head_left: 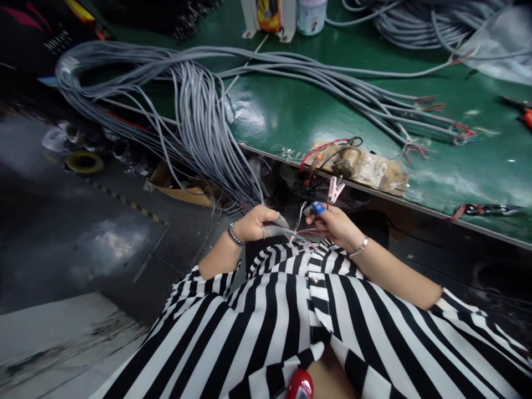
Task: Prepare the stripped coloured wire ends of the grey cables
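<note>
My left hand (pixel 258 221), with pale coverings on its fingertips, pinches the stripped end of a grey cable close to my striped shirt. Thin coloured wires (pixel 305 231), some red and some bluish, fan out from it to the right. My right hand (pixel 338 226), which has a blue wrap on one fingertip, is closed on the wires' far side. Exactly which strands it grips is too small to tell. Just above that hand, a pink clip (pixel 336 189) hangs at the bench edge. A long bundle of grey cables (pixel 199 105) drapes over the edge at the left.
The green bench (pixel 286 111) carries cable ends with bared wires (pixel 463 133), a taped block (pixel 369 169) and pliers (pixel 490 210) by its edge. Orange-handled cutters (pixel 526 116) lie far right. A white tub (pixel 311 16) and coiled cable (pixel 407 25) stand behind. Below left is a cardboard box (pixel 183 191).
</note>
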`<state>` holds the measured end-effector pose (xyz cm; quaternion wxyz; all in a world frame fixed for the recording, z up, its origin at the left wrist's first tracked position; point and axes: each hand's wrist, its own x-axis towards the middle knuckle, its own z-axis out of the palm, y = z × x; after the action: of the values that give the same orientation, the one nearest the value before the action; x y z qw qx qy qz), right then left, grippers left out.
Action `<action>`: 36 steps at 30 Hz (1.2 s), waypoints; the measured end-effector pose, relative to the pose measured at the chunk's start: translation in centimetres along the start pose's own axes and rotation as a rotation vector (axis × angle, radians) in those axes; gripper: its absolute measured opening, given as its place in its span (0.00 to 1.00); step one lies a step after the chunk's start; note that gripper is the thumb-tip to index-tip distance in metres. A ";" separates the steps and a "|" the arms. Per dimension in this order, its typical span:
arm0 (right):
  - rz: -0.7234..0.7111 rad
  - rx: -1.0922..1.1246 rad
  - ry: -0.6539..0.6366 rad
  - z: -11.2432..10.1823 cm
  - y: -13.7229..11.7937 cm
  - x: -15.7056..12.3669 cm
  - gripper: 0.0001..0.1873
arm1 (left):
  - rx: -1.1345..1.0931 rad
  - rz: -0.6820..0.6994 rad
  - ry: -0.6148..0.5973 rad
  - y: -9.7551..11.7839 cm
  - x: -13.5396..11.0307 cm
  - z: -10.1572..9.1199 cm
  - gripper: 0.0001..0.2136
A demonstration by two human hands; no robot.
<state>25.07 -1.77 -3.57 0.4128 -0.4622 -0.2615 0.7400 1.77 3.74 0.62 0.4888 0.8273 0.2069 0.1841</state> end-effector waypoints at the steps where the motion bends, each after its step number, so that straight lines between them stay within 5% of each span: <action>1: 0.011 0.011 0.003 -0.3 0.1 -0.2 0.28 | 0.009 0.002 0.018 -0.1 0.0 0.2 0.10; 5: -0.036 -0.035 0.026 -1.1 0.4 -1.2 0.23 | 0.066 -0.025 0.139 -0.7 -0.2 1.1 0.10; 10: -0.342 -0.349 0.115 -1.8 0.9 -2.3 0.19 | 0.182 -0.033 0.311 -1.0 -0.3 2.6 0.09; 17: -0.672 -0.852 0.311 -2.3 1.0 -3.7 0.18 | 0.430 -0.102 0.342 -1.5 -1.6 4.0 0.06; 21: -0.857 -1.022 0.235 -0.7 -0.1 -4.1 0.08 | 0.511 -0.095 0.324 -0.9 -1.9 4.4 0.06; 26: -0.690 -1.069 0.207 0.8 -0.4 -2.6 0.10 | 0.574 -0.057 0.322 -0.2 -1.6 4.7 0.06; 32: -0.443 -0.617 0.093 0.8 0.3 -1.4 0.10 | 0.595 -0.025 0.323 -0.5 -1.6 5.0 0.06; 36: -0.339 -0.399 0.129 0.7 0.4 -1.2 0.13 | 0.589 -0.025 0.353 -0.9 -1.5 5.1 0.07</action>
<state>24.56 -3.03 -3.03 0.4472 -0.5302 -0.4491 0.5632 2.95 -0.44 -2.66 0.1878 0.8857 0.3428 0.2507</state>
